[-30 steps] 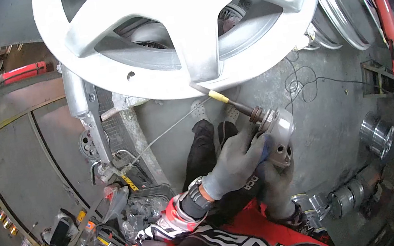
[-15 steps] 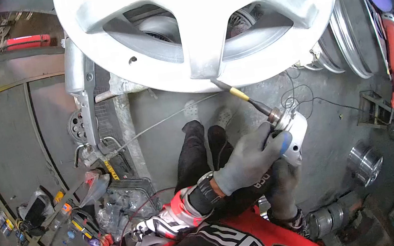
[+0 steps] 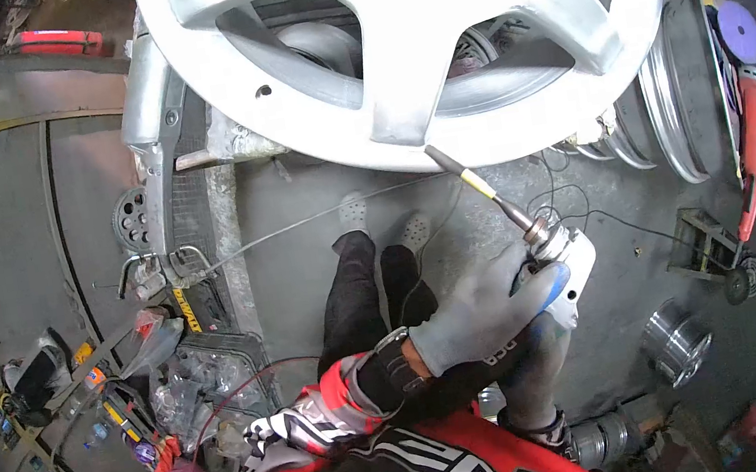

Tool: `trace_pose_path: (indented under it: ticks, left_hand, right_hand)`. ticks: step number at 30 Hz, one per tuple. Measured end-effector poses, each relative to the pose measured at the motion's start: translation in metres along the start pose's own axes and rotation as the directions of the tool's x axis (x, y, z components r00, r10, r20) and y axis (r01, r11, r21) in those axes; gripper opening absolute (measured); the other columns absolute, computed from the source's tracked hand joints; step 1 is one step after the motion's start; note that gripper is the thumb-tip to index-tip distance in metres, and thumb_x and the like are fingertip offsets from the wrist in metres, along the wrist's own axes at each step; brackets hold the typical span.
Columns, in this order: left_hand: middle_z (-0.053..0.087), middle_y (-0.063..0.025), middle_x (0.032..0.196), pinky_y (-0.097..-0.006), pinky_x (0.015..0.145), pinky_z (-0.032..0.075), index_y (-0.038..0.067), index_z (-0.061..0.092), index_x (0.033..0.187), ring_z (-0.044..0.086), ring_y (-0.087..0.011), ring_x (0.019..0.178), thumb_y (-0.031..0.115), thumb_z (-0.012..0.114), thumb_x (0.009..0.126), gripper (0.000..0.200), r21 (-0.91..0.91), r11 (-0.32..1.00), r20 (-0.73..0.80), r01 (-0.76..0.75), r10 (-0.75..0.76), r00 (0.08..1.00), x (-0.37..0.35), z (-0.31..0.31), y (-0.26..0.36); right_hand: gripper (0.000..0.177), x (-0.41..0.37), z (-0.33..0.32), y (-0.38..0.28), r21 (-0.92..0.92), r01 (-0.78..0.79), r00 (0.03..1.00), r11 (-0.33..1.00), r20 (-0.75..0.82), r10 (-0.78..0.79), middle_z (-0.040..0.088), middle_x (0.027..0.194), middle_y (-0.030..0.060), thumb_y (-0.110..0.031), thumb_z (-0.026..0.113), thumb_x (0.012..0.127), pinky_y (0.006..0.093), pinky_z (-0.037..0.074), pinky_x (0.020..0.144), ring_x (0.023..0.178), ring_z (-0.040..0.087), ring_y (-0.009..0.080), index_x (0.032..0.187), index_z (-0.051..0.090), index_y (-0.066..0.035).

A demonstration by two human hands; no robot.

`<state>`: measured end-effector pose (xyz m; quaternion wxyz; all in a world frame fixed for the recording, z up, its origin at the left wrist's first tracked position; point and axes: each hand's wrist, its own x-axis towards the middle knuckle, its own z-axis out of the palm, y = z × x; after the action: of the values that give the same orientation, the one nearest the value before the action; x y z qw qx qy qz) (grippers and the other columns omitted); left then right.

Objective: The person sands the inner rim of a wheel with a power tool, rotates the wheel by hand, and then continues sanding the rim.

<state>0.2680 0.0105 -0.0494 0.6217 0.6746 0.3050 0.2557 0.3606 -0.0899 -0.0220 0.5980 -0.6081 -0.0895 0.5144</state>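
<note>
Both my hands wear grey gloves and are on a white power grinder (image 3: 574,257). My left hand (image 3: 480,309) wraps round its head from the left, the thumb with a blue patch lying across the casing. Below it, my right hand (image 3: 533,378) grips the lower body; its fingers are partly hidden. A long shaft (image 3: 479,185) with a yellow band runs up and left from the head to a dark tapered tip. That tip is at the lower rim of a silver spoked alloy wheel (image 3: 402,112), near a dull grey patch at the spoke's end; contact is uncertain.
The wheel rests on a stand with a whitish pipe (image 3: 235,145). At right are a red polisher (image 3: 754,125) with a purple pad, more rims (image 3: 673,98) and a loose chrome wheel part (image 3: 678,343). Bags fill a crate (image 3: 221,355) at left. Cables cross the floor.
The whole view has shifted, so the wheel, grinder and hands sit slightly further right. The tip stays at about the same place on the rim. My right hand is less blurred.
</note>
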Motion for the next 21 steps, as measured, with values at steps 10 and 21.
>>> trace_pose_path:
  ticks: [10, 21]
  left_hand:
    - [0.061, -0.0197, 0.095, -0.0411, 0.063, 0.055, -0.005, 0.059, 0.115, 0.068, -0.0352, 0.078, 0.012, 0.059, 0.103, 0.021, -0.081, 0.995, -0.069, 0.051, -0.057, 0.996, -0.009, -0.005, -0.009]
    - [0.061, -0.0205, 0.099, -0.0401, 0.066, 0.056, -0.003, 0.064, 0.116, 0.069, -0.0335, 0.079, 0.016, 0.061, 0.103, 0.023, 0.134, 0.985, -0.073, -0.113, 0.123, 0.990, -0.016, -0.021, -0.011]
  right_hand:
    - [0.062, -0.002, 0.008, 0.011, -0.055, -0.007, 1.000, 0.998, -0.006, 0.006, 0.062, 0.135, 0.0135, -0.030, 0.066, 0.100, 0.0369, 0.055, 0.098, 0.117, 0.066, 0.0230, 0.149, 0.046, 0.003]
    - [0.071, -0.007, 0.019, 0.017, -0.123, 0.053, 0.998, 0.991, 0.044, -0.048, 0.054, 0.149, 0.0178, -0.038, 0.060, 0.104, 0.0425, 0.046, 0.112, 0.133, 0.058, 0.0285, 0.157, 0.035, 0.003]
